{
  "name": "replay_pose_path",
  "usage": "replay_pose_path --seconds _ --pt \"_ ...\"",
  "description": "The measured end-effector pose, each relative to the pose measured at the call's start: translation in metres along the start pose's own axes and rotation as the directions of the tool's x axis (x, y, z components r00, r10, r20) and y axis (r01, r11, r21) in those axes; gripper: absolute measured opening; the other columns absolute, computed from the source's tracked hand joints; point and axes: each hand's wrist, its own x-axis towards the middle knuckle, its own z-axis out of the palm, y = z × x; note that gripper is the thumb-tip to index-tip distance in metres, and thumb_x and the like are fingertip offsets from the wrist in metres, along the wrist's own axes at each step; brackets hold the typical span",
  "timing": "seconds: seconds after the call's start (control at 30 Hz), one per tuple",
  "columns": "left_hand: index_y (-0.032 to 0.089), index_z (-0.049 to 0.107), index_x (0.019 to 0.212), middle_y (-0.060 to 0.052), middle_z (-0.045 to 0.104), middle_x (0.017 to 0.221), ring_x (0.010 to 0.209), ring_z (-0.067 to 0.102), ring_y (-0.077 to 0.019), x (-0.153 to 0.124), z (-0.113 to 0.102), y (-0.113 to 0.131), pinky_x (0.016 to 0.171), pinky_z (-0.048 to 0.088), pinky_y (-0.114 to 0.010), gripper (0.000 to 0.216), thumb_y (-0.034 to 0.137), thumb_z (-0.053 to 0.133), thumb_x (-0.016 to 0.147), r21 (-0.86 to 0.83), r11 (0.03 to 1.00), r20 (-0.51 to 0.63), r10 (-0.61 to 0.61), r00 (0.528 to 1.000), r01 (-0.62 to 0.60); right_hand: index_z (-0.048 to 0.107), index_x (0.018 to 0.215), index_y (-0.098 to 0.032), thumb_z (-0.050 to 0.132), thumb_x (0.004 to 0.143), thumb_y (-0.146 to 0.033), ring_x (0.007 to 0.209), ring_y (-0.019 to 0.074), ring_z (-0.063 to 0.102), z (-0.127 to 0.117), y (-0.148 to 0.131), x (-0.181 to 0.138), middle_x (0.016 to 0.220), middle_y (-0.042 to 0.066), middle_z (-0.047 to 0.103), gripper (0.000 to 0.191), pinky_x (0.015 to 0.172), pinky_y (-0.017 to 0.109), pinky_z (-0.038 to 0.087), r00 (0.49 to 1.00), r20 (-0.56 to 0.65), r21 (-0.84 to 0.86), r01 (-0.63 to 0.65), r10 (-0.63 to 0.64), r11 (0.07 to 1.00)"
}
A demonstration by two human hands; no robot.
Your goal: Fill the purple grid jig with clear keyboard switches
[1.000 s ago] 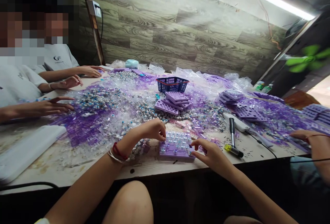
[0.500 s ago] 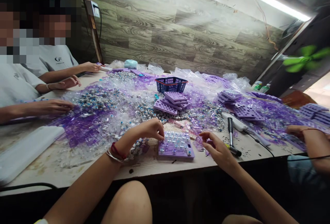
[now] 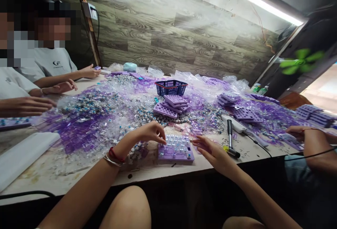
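A purple tray [image 3: 176, 150] filled with small clear-topped switches lies near the table's front edge. My left hand [image 3: 150, 133] curls at the tray's left corner, fingertips pinched together on something I cannot make out. My right hand [image 3: 212, 151] hovers just right of the tray, fingers stretched toward its upper right corner, nothing visible in them. Loose switches and clear purple caps [image 3: 86, 123] lie heaped behind and to the left.
A hammer [image 3: 230, 141] lies right of my right hand. A blue basket [image 3: 171, 86] and stacked purple trays [image 3: 172, 104] stand mid-table. Two people sit at the left with their hands [image 3: 28, 106] on the table; another person's arm [image 3: 308, 139] rests at the right.
My right hand moved off the tray's lower right corner, went right, then came back toward its upper right corner. My left hand stayed at the left corner. The view drifted slightly.
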Motion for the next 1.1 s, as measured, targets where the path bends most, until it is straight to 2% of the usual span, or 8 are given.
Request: replay_pose_path --seconds 0.13,0.27,0.33,0.43,0.57,0.77,0.97,1.1 --pt "0.011 0.073 0.074 -0.002 0.061 0.062 0.058 0.049 -0.0082 0.002 0.001 0.015 0.052 0.033 -0.018 0.025 0.036 0.07 0.074 0.027 0.999 -0.041 0.039 0.998 -0.038 0.046 0.118 -0.018 0.035 0.092 -0.043 0.076 0.0201 0.068 -0.004 -0.006 0.0 0.103 0.011 0.068 0.038 0.072 0.038 0.055 0.99 -0.067 -0.031 -0.126 0.124 0.992" --pt "0.015 0.073 0.077 -0.002 0.065 0.07 0.06 0.054 -0.0086 0.016 0.019 0.048 0.057 0.036 -0.018 0.01 0.022 0.066 0.078 0.22 0.966 -0.022 0.141 0.99 -0.133 0.056 0.092 -0.018 0.037 0.089 -0.041 0.081 0.0217 0.063 -0.007 -0.003 0.001 0.089 0.009 0.068 0.029 0.075 0.036 0.049 0.95 -0.301 -0.155 -0.137 0.085 0.978" --pt "0.017 0.073 0.08 -0.002 0.067 0.076 0.064 0.056 -0.0101 0.026 0.034 0.066 0.058 0.036 -0.02 0.007 0.019 0.067 0.076 0.363 0.921 0.013 0.151 0.988 -0.145 0.057 0.089 -0.017 0.041 0.086 -0.042 0.07 0.0196 0.06 -0.008 0.001 0.002 0.085 0.009 0.066 0.03 0.065 0.033 0.048 0.934 -0.333 -0.103 -0.175 0.132 0.979" --pt "0.021 0.071 0.087 -0.002 0.069 0.086 0.069 0.059 -0.0135 0.037 0.055 0.083 0.059 0.037 -0.022 0.013 0.025 0.068 0.075 0.494 0.858 0.065 0.124 0.99 -0.14 0.058 0.095 -0.016 0.047 0.082 -0.046 0.053 0.0145 0.052 -0.008 0.006 0.001 0.068 0.003 0.06 0.034 0.049 0.027 0.042 0.939 -0.254 0.045 -0.228 0.232 0.973" --pt "0.022 0.069 0.089 -0.001 0.069 0.09 0.07 0.061 -0.014 0.041 0.071 0.083 0.059 0.038 -0.023 0.014 0.022 0.064 0.076 0.533 0.829 0.094 0.139 0.986 -0.168 0.061 0.087 -0.016 0.047 0.077 -0.033 0.053 0.0136 0.05 -0.014 0.006 -0.002 0.058 -0.002 0.05 0.025 0.05 0.025 0.04 0.952 -0.18 0.04 -0.244 0.247 0.969" --pt "0.021 0.067 0.087 -0.001 0.067 0.086 0.072 0.059 -0.0117 0.043 0.075 0.063 0.064 0.04 -0.021 0.015 0.012 0.057 0.079 0.449 0.862 0.068 0.232 0.97 -0.237 0.059 0.089 -0.017 0.04 0.069 -0.014 0.073 0.0165 0.058 -0.023 0.008 -0.013 0.078 0.003 0.06 0.028 0.068 0.029 0.048 0.966 -0.077 -0.027 -0.25 0.247 0.968" --pt "0.019 0.066 0.091 -0.003 0.065 0.091 0.078 0.059 -0.0122 0.042 0.076 0.058 0.071 0.044 -0.022 0.015 0.013 0.053 0.085 0.336 0.899 0.051 0.281 0.958 -0.282 0.053 0.104 -0.02 0.051 0.077 -0.018 0.102 0.0188 0.061 -0.022 0.012 -0.023 0.111 0.008 0.059 0.028 0.092 0.035 0.048 0.979 0.13 0.14 -0.177 0.159 0.974" --pt "0.018 0.067 0.088 -0.004 0.064 0.09 0.078 0.059 -0.0122 0.041 0.079 0.056 0.073 0.045 -0.023 0.016 0.011 0.055 0.081 0.3 0.914 -0.005 0.288 0.958 -0.274 0.054 0.101 -0.019 0.056 0.076 -0.019 0.103 0.0207 0.062 -0.021 0.013 -0.021 0.11 0.009 0.061 0.025 0.091 0.036 0.05 0.98 0.102 0.172 -0.185 0.169 0.968"
